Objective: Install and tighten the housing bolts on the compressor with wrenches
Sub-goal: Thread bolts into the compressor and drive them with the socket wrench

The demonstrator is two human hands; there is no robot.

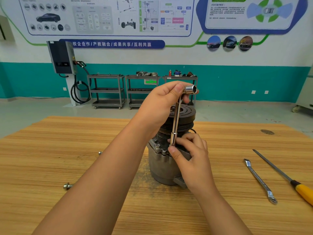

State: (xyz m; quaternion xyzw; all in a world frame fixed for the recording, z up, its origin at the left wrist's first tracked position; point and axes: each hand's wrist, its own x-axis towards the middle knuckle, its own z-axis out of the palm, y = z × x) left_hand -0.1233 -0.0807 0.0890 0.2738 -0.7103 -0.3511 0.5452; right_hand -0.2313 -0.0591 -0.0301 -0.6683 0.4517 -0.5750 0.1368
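The grey compressor [159,168] stands upright on the wooden table [67,150], its black pulley on top. A chrome L-shaped socket wrench [176,119] stands vertical over the housing flange, its lower socket down at a bolt spot. My left hand [162,106] grips the wrench's upper bend, the free socket end poking out to the right. My right hand [188,155] pinches the wrench's lower socket between thumb and fingers at the flange. One bolt head [157,146] shows seated in the flange to the left.
Two loose bolts lie on the table at the left, one near [67,186] and one farther [100,152]. A flat ring spanner [260,180] and a yellow-handled file [286,177] lie at the right. Carts and a charger stand by the far wall.
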